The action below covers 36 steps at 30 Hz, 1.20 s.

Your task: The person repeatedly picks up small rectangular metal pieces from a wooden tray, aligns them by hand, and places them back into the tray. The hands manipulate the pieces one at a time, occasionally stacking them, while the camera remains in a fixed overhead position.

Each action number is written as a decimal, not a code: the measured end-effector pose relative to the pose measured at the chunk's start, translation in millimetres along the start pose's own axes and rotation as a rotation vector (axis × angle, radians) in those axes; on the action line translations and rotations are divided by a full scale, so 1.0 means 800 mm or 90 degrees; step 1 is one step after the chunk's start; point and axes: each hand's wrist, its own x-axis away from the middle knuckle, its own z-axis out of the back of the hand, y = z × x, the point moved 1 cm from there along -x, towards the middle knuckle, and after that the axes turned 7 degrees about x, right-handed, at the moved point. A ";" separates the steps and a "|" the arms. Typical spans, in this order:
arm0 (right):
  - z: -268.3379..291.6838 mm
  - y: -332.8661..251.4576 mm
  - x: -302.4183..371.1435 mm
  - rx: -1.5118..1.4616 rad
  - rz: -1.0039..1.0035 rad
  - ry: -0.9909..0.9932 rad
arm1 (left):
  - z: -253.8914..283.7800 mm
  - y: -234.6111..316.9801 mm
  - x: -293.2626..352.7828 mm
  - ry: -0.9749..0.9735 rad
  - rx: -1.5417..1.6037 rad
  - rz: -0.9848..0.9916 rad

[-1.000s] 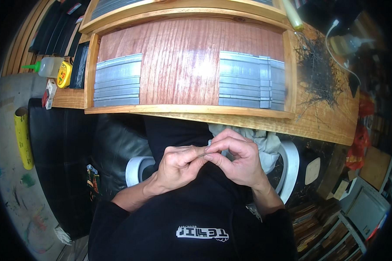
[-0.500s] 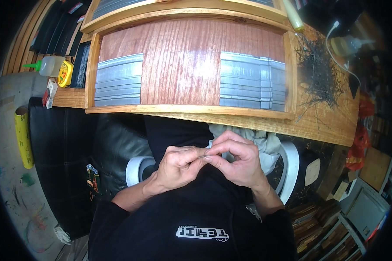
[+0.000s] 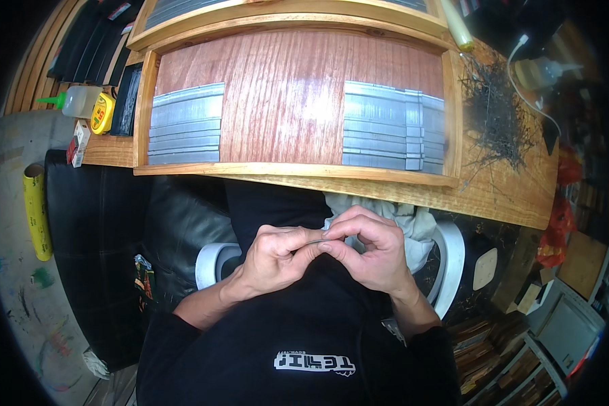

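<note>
Over my lap, my left hand (image 3: 281,257) and my right hand (image 3: 372,249) meet fingertip to fingertip. Both are closed in a pinch on a thin, dark, slightly curved strip (image 3: 315,241). Only a short stretch of it shows; the fingers cover the rest, and its exact kind cannot be made out. Beyond my hands, a shallow wooden tray (image 3: 291,170) rests at the table's near edge. Inside it, flat silvery-grey strips lie in a left stack (image 3: 185,122) and a right stack (image 3: 377,125), with bare reddish board between them.
A heap of thin dark wire-like pieces (image 3: 497,115) lies on the table (image 3: 521,196) right of the tray. To the left stand a green-tipped squeeze bottle (image 3: 81,101) and a small yellow container (image 3: 102,114). White chair armrests (image 3: 448,260) flank my forearms.
My hands stay pinched together in nearly the same place, shifted very slightly. A little more of the thin strip shows between the fingers.
</note>
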 end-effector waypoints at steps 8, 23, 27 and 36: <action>-0.002 0.002 0.001 -0.010 -0.006 0.004 | 0.000 0.001 0.000 0.003 0.009 0.003; -0.002 0.002 0.004 -0.029 -0.032 0.006 | 0.000 0.002 0.000 0.003 0.020 0.021; -0.001 -0.005 0.001 0.028 -0.006 0.019 | -0.001 0.002 -0.001 0.011 0.029 0.020; -0.003 -0.009 -0.001 0.074 0.024 0.036 | 0.001 0.010 -0.005 0.006 -0.001 0.020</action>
